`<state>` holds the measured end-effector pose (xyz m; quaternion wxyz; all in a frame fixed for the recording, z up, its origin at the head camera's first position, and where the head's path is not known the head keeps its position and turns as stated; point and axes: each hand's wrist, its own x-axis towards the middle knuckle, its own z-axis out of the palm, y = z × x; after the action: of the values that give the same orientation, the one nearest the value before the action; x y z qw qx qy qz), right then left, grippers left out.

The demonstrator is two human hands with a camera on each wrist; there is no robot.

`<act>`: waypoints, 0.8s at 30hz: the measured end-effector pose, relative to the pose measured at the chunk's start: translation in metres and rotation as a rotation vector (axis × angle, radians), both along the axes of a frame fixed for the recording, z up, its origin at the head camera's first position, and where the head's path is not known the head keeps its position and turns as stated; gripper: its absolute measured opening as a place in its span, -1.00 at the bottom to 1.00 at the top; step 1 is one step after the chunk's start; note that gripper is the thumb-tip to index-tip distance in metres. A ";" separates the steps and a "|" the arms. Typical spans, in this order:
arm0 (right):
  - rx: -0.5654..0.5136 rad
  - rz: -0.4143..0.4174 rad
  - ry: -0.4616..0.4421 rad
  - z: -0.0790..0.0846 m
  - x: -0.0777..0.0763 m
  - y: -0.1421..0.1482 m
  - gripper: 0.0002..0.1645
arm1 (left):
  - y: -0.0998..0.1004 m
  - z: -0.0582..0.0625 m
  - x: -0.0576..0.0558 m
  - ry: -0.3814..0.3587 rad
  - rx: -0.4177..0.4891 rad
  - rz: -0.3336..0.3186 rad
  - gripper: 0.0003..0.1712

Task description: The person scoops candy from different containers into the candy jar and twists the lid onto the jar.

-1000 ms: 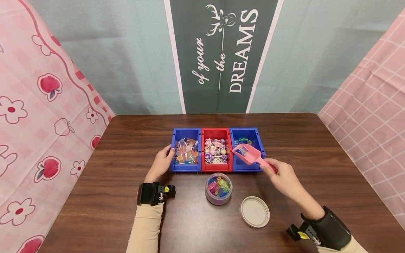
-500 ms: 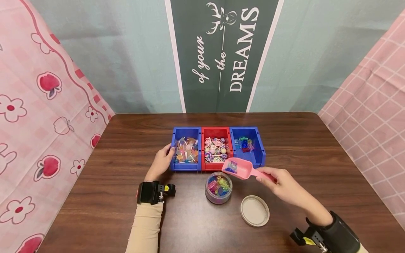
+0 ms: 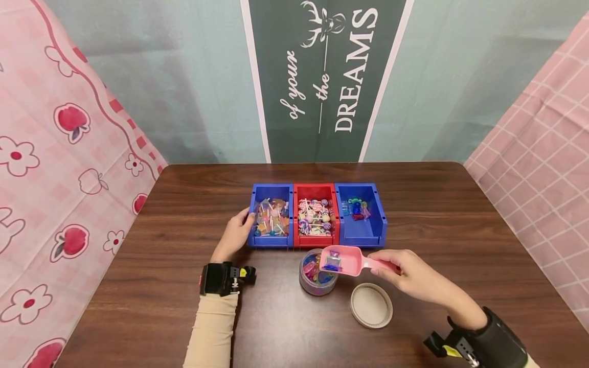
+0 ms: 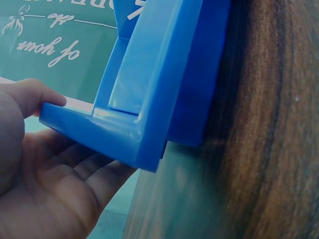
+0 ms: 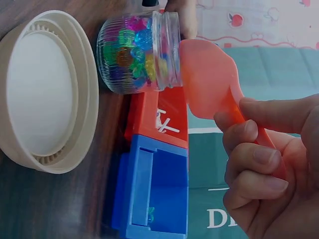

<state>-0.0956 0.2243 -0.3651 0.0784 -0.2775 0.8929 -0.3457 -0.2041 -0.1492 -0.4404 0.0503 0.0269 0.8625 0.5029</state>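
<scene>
My right hand [image 3: 407, 273] grips the handle of a pink scoop [image 3: 351, 259]. A few clear and blue plastic gems [image 3: 333, 261] lie in its bowl. In the head view the scoop overlaps the right side of a clear jar [image 3: 317, 289]; the right wrist view has the scoop [image 5: 209, 74] right at the mouth of the jar [image 5: 142, 52], which is full of coloured gems. My left hand [image 3: 235, 235] holds the side wall of the left blue bin [image 3: 272, 243]. Seen from the left wrist, the thumb lies over the rim of that bin [image 4: 124, 129] and the fingers lie beneath it.
A red bin [image 3: 316, 241] of lollipop charms stands between the left blue bin and a right blue bin [image 3: 363, 236] with several gems. The cream lid [image 3: 371, 305] lies on the wooden table [image 3: 285, 332] right of the jar. Curtains hang behind and at both sides.
My right hand has brought the loaded scoop from over the right blue bin toward me and left, to the jar's mouth. My left hand has stayed on the bin.
</scene>
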 end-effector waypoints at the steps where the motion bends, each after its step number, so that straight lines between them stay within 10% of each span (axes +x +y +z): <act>1: -0.002 0.008 0.010 0.000 0.000 0.000 -0.67 | 0.000 0.000 0.000 0.005 -0.001 0.000 -0.44; 24: -0.018 -0.011 0.271 0.023 0.002 -0.020 -0.73 | 0.002 0.003 0.000 0.022 0.007 0.019 -0.46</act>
<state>-0.0936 0.2041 -0.3420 -0.0471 -0.3176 0.8937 -0.3135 -0.2041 -0.1477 -0.4377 0.0358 0.0248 0.8615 0.5059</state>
